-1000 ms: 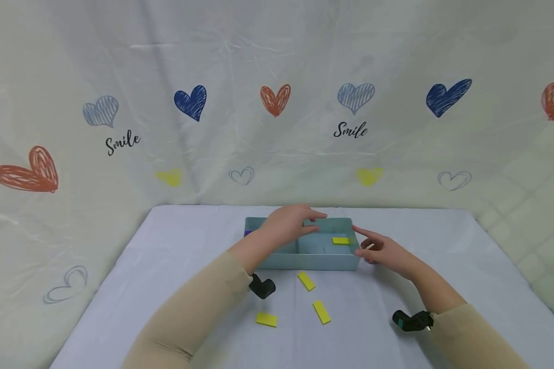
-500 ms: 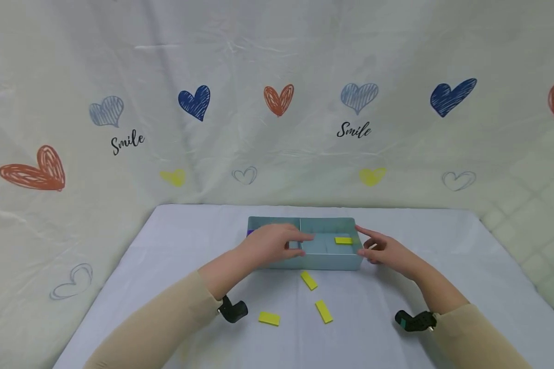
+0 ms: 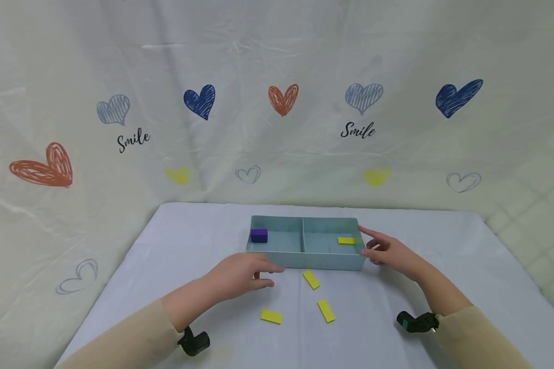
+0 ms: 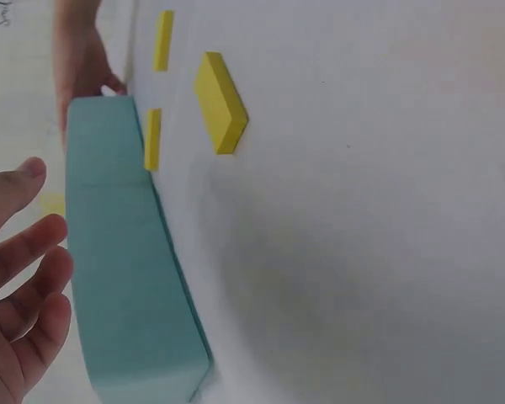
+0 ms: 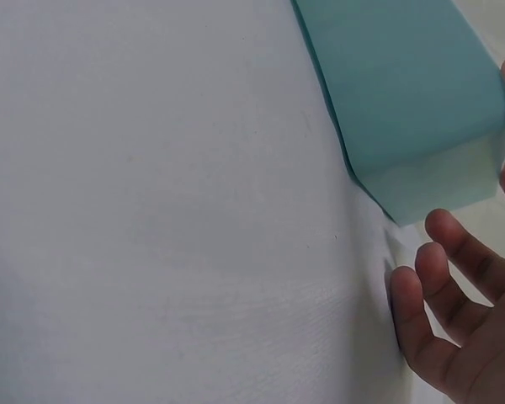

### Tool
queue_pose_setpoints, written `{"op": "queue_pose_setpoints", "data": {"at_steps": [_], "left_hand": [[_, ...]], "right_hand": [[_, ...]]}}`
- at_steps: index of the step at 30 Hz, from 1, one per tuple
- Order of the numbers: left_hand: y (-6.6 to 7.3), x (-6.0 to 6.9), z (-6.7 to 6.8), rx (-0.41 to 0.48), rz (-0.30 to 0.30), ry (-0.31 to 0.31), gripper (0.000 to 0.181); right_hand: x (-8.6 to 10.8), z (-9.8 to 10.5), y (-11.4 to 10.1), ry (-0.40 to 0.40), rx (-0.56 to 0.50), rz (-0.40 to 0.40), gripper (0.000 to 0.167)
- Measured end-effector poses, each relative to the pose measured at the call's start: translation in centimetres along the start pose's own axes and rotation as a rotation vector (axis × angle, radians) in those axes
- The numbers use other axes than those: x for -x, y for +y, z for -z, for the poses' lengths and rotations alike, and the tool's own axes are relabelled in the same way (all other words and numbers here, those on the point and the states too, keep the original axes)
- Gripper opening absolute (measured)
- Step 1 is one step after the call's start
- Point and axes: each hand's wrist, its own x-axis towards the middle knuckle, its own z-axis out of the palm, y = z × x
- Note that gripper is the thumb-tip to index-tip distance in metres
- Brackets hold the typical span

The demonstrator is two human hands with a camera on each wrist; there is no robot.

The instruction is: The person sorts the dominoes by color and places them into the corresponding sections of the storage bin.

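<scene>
A teal two-compartment box [image 3: 304, 260] stands toward the back of the table. A purple block [image 3: 259, 236] lies in its left compartment and a yellow block [image 3: 346, 241] in the right one. My left hand [image 3: 244, 274] hovers before the box's front left, fingers loosely bent, holding nothing. My right hand [image 3: 390, 253] holds the box's right end between thumb and forefinger; in the right wrist view its other fingers [image 5: 433, 265] curl loosely beside the end wall. Nearer me lie three yellow blocks: one close to the box [image 3: 311, 280], another block [image 3: 325, 311], and a leftmost block [image 3: 271, 316].
A white cloth [image 3: 369, 328] covers the table. Behind it hangs a pale sheet [image 3: 314, 154] printed with hearts and words. A divider [image 3: 302, 236] splits the box. Each wrist carries a black camera, the left camera [image 3: 195, 342] and the right camera [image 3: 417, 323].
My left hand has come back from above the box's right compartment, leftward and toward me, uncovering the purple block. My right hand stays at the box's end. The head view has shifted slightly.
</scene>
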Motion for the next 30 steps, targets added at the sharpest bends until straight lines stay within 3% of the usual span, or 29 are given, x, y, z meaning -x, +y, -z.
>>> {"op": "queue_pose_setpoints", "data": {"at_steps": [6, 20, 30], "left_hand": [[-0.5, 0.9, -0.7, -0.015, -0.005, -0.024, 0.035], [-0.7, 2.0, -3.4, -0.017, -0.115, -0.143, 0.027], [-0.8, 2.2, -4.4, -0.072, -0.151, -0.166, 0.027]], "right_hand": [[0.2, 0.2, -0.1, -0.006, -0.005, -0.005, 0.079], [0.4, 0.3, 0.1, -0.011, -0.017, 0.007, 0.077], [0.0, 0.1, 0.2, -0.009, -0.023, 0.010, 0.077]]}}
